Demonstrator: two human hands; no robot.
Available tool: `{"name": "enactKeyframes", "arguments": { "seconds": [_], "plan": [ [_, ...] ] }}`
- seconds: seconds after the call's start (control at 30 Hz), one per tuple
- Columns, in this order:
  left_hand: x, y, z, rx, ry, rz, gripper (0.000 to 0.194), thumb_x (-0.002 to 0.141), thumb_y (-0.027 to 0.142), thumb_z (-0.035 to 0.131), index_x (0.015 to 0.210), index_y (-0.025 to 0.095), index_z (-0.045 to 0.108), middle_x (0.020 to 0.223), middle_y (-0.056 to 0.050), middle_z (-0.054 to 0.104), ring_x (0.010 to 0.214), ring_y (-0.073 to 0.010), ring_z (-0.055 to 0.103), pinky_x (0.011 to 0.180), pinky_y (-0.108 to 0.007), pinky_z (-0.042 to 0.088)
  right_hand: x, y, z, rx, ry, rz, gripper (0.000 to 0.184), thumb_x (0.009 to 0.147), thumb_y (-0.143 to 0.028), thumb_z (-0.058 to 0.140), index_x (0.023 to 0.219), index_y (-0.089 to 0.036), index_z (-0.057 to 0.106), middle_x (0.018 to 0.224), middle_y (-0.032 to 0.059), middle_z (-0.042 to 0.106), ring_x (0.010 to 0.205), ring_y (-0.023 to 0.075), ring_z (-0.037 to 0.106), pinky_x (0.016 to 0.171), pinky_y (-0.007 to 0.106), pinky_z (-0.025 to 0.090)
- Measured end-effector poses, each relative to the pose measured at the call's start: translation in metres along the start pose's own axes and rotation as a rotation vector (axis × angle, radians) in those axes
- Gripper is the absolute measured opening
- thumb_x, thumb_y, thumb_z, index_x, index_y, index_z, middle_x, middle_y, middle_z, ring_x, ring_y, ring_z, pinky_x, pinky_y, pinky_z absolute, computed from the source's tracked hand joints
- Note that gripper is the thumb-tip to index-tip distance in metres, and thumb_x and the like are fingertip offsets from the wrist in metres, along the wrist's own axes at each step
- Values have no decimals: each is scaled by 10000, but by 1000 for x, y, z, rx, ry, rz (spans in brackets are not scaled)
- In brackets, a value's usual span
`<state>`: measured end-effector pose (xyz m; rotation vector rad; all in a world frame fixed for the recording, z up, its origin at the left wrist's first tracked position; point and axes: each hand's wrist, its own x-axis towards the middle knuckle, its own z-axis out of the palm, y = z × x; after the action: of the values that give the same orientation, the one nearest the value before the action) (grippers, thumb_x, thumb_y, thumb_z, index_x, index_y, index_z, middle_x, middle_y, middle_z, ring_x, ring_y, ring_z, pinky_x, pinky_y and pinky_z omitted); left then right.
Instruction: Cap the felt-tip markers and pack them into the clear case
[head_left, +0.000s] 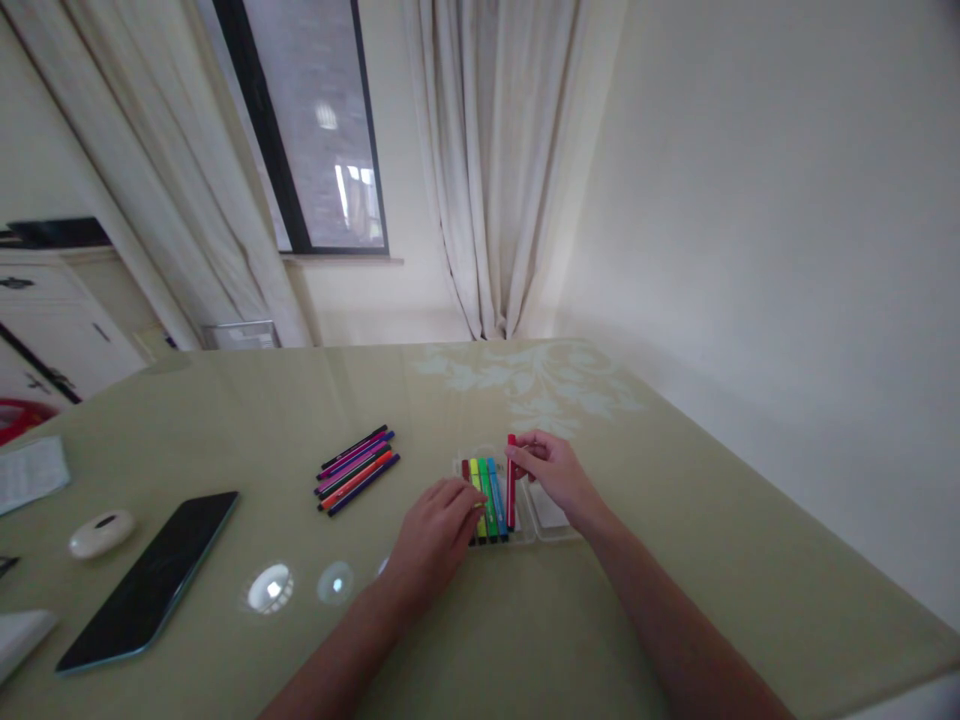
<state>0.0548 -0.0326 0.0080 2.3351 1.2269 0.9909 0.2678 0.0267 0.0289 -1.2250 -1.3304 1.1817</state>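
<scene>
A clear plastic marker case (551,525) lies open on the green table, with several markers (487,500) lined up in its left half. My right hand (551,470) pinches a red marker (511,490) near its top and holds it over the case beside the blue one. My left hand (442,530) rests on the case's left edge with curled fingers touching the yellow marker. A loose bunch of several markers (358,468) lies on the table to the left of the case.
A dark tablet (150,578) lies at the left front, with a white oval object (102,532) beside it and papers (30,470) at the left edge. The table's right edge runs along a white wall (787,250). Curtains and a window stand behind.
</scene>
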Motion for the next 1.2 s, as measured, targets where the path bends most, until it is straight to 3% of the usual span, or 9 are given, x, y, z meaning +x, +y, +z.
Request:
{"name": "enactKeyframes", "arguments": {
  "seconds": [0.1,0.2,0.4,0.57,0.73,0.9,1.1,1.2],
  "plan": [
    [-3,3,0,151,-92,136,231,1012,305,531,1193,235,654,1202,-91,706,1111,-264,631,987,-446,501,4,7,-5,-135,4,-20,317,734,-435,810,865,-174,689,652,25,723,580,176,674,570,282,484],
    [-4,5,1,196,-167,189,322,991,316,581,1301,230,600,1315,-96,668,1190,-272,606,1042,-459,481,4,14,-3,-245,25,-55,287,754,-420,804,878,-190,686,637,15,715,553,177,665,563,289,497],
    [-4,7,2,237,-229,182,379,984,287,596,1359,246,560,1333,-88,650,1203,-268,596,1042,-451,489,-2,14,7,-454,64,-114,194,809,-290,770,963,-198,697,752,26,747,654,177,688,634,281,514],
    [-5,9,3,311,-270,196,480,977,274,612,1444,284,498,1375,-81,607,1230,-273,570,1044,-465,484,-5,9,9,-608,-6,-162,141,806,-151,735,942,-185,724,812,30,749,714,161,672,682,264,497],
    [-5,10,4,372,-266,211,477,967,296,635,1431,302,521,1372,-81,601,1230,-273,565,1040,-448,477,-4,7,3,-758,-77,-237,51,835,-175,725,810,-190,766,811,39,735,730,170,638,710,283,464],
    [-3,13,3,415,-273,216,428,975,289,613,1398,289,546,1352,-83,608,1211,-284,567,1031,-465,470,-4,10,-4,-823,-152,-220,105,836,-189,733,897,-203,817,868,57,732,764,183,642,741,297,464],
    [-3,8,4,343,-241,216,420,993,321,576,1410,289,538,1359,-83,607,1219,-273,564,1034,-455,473,-4,11,-4,-841,-148,-239,114,860,-209,721,919,-195,818,893,69,719,758,181,631,746,302,463],
    [0,-6,-5,297,-142,100,326,1027,310,501,1334,250,594,1279,-86,647,1162,-243,593,1008,-410,490,-2,9,-4,-810,-117,-271,119,889,-235,697,913,-184,802,893,69,725,766,184,628,742,303,456]
  ]
}}
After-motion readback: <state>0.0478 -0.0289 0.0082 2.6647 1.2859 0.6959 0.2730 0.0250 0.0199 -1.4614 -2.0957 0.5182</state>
